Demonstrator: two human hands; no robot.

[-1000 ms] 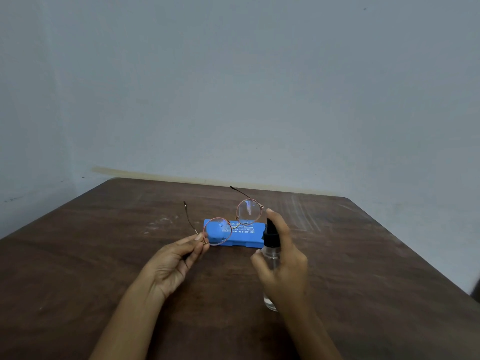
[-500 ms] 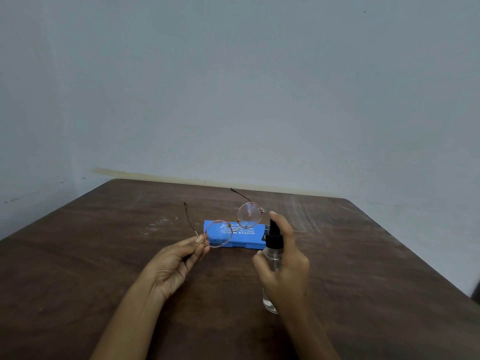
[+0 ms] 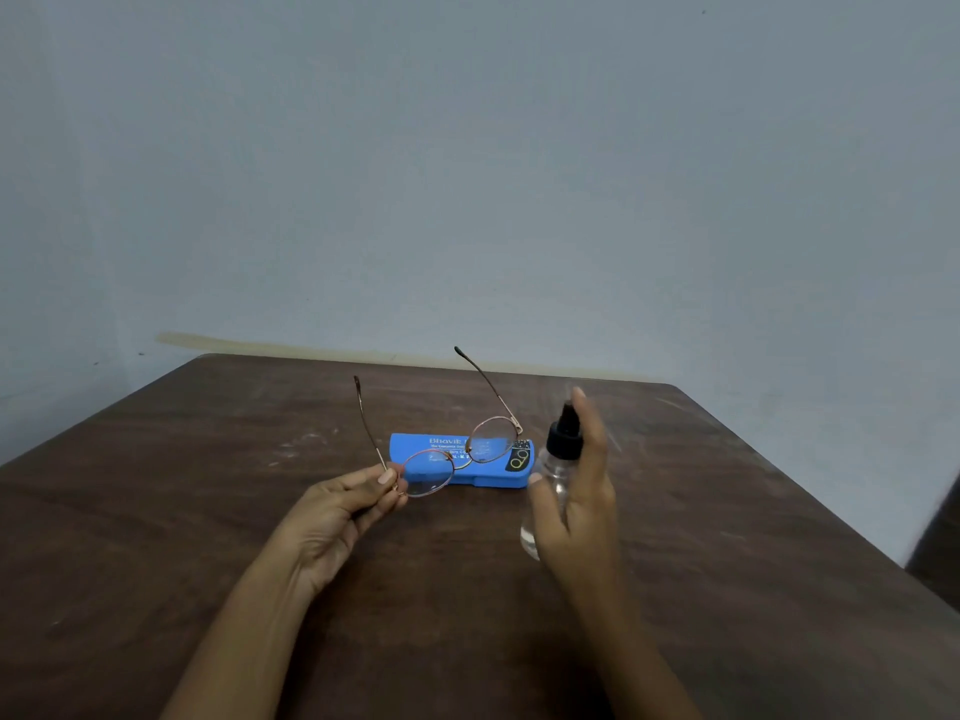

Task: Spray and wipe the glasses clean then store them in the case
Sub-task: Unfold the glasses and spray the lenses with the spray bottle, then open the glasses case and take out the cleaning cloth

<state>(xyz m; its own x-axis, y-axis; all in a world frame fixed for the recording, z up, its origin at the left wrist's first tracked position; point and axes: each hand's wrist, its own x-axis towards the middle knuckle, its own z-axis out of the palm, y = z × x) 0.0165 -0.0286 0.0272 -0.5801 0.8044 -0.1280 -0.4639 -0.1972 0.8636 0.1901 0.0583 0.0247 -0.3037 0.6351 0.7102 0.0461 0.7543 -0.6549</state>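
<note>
My left hand (image 3: 340, 511) pinches the thin-rimmed round glasses (image 3: 460, 454) at the left lens hinge, holding them above the table with both temples spread and pointing away from me. My right hand (image 3: 579, 491) grips a small clear spray bottle (image 3: 550, 480) with a black nozzle, upright just to the right of the glasses; my index finger is raised above the nozzle top. The blue glasses case (image 3: 415, 446) lies shut on the table right behind the lenses, partly hidden by them.
The brown wooden table (image 3: 156, 511) runs to a far edge by a plain grey wall (image 3: 467, 174). Its right edge slants down toward a dark object (image 3: 940, 553) at the right border.
The spray bottle has stayed beside the right lens; my index finger has lifted off the nozzle top. The glasses have barely shifted in my left hand.
</note>
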